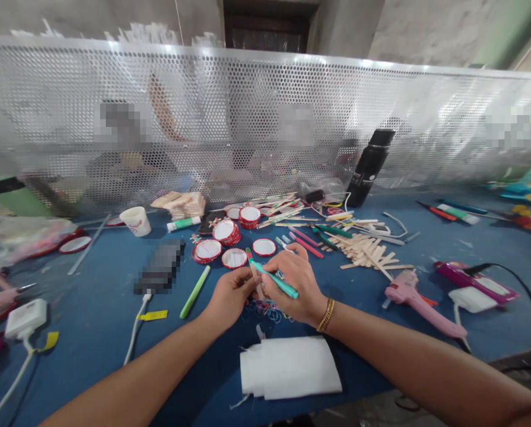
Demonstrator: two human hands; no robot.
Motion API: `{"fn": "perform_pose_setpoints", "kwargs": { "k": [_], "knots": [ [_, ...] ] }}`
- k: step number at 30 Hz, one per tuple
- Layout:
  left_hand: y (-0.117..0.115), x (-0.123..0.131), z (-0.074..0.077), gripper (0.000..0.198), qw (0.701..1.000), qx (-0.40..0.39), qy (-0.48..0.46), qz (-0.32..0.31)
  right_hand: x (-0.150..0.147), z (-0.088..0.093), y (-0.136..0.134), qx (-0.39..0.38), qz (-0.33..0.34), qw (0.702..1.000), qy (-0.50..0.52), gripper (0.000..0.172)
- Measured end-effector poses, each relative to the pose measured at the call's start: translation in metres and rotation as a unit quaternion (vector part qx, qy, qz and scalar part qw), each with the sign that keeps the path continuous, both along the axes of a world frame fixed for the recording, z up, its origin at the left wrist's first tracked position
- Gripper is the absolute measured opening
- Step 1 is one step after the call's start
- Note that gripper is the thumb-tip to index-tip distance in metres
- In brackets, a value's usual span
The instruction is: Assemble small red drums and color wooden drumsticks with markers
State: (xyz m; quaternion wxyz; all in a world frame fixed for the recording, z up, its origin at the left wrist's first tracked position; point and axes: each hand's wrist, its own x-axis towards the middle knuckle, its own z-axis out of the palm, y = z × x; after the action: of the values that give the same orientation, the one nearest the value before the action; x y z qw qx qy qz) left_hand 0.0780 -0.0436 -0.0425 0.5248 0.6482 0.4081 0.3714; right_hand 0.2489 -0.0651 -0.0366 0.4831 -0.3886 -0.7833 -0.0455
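Note:
Between the fingers of my left hand (234, 296) a narrow wooden craft stick (255, 274) stands nearly upright, its top end coloured red and green. My right hand (297, 284) grips a turquoise marker (283, 283), and the tip meets the stick near its coloured end. Beneath both hands lies a heap of thin colourful bands (272, 309). A capped light-green marker (194, 292) rests left of my left hand. Just beyond my fingers are round red-rimmed lids (234, 258) with white insides. Closer to me sits a folded white cloth bag (298, 367).
Loose craft sticks (367, 252) are piled at the right, near a pink glue gun (425, 302). A black bottle (371, 169) leans by the perforated metal screen (256, 118). A white cup (136, 221) and a cabled phone (161, 267) stand left. People are dimly visible behind the screen.

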Motion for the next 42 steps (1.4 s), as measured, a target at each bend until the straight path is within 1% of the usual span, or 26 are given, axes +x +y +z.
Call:
{"fn": "perform_pose_setpoints", "kwargs": {
  "k": [3,8,14,19,25,31,37,42],
  "knots": [
    [-0.0001,-0.0005,-0.0001,0.04,1.0,0.006,0.011,0.004,-0.001,0.0002,-0.0003,-0.001,0.003,1.0,-0.005,0.005],
    [-0.0009,0.001,0.002,0.037,1.0,-0.011,-0.008,0.003,0.0001,0.0003,-0.0003,-0.001,-0.012,1.0,0.01,0.005],
    [-0.0006,0.0008,0.0018,0.038,1.0,-0.001,-0.002,0.003,-0.0004,0.0014,-0.0006,0.001,0.0,1.0,0.002,0.005],
    [-0.0002,0.0008,0.001,0.037,1.0,-0.008,-0.007,0.005,0.0008,0.0017,-0.0005,-0.001,-0.021,1.0,0.011,0.006],
    [-0.0004,0.0006,0.001,0.037,1.0,0.003,0.004,0.0,-0.0005,0.0016,-0.0013,0.002,-0.001,1.0,-0.002,0.006],
    [-0.0015,0.0014,0.0017,0.036,1.0,-0.005,-0.005,0.007,0.0011,0.0021,-0.0003,-0.001,-0.019,1.0,0.011,0.006],
    [-0.0015,0.0009,0.0017,0.035,1.0,0.001,-0.003,0.002,-0.0008,0.0026,-0.0012,0.006,-0.001,1.0,0.002,0.005],
    [-0.0014,0.0009,0.001,0.036,1.0,-0.006,-0.009,0.006,0.0006,0.0024,-0.0003,0.002,-0.021,1.0,0.015,0.006]
  ]
}}
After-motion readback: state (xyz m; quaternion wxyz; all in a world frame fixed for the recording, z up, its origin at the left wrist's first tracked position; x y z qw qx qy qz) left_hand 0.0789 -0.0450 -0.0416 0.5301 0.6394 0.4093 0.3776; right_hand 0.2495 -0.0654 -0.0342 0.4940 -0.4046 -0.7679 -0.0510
